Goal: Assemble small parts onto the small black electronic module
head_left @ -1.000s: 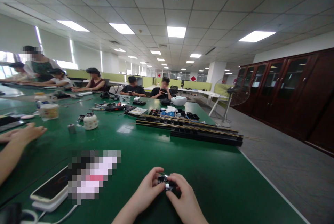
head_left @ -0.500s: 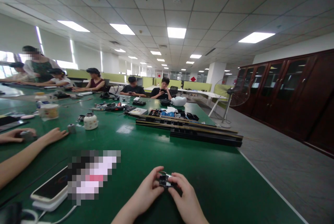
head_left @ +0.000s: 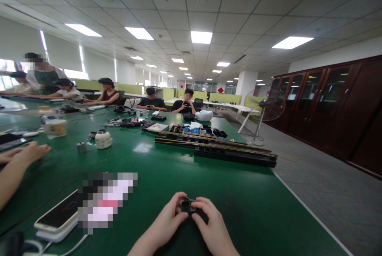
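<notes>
Between my two hands is a small black part with a shiny metallic piece [head_left: 187,206], held just above the green table [head_left: 155,176]. My left hand [head_left: 170,215] grips its left side with thumb and fingers. From the right, my right hand [head_left: 210,218] has its fingertips on the part's top and right side, with the thumb near its lower edge. The fingers cover much of the part, so its exact kind cannot be made out.
Left of my hands lie a phone [head_left: 58,210] on a white block with cables and a blurred-out patch. A co-worker's hands [head_left: 32,152] are at the left, near a grey metal cylinder [head_left: 81,147] and a white jar [head_left: 103,139]. Long black trays [head_left: 235,156] with thin rods lie ahead.
The co-worker's arm has drawn back leftward, away from the grey cylinder. My hands stay nearly in place, and the part between them looks slightly turned and darker.
</notes>
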### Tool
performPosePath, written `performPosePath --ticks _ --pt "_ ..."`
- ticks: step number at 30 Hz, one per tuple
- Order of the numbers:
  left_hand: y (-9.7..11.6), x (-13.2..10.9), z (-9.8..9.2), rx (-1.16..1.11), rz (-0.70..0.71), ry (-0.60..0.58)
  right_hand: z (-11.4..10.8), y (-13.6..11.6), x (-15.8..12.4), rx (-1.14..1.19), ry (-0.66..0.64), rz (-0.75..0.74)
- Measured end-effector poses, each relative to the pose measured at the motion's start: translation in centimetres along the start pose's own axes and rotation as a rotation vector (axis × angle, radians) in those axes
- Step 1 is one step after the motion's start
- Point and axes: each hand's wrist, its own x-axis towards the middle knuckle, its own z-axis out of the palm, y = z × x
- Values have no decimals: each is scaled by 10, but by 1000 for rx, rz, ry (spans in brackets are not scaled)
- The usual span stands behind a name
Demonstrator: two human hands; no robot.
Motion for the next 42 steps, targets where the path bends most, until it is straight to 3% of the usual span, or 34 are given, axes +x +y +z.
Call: performPosePath --ticks 9,28,42 --pt "16 -1 2 -89 8 -77 -1 0 -2 15 30 -14" --pt "20 1 1 208 2 31 1 6 7 17 55 -6" --pt "24 -1 0 267 -1 52 3 5 8 12 24 -17"
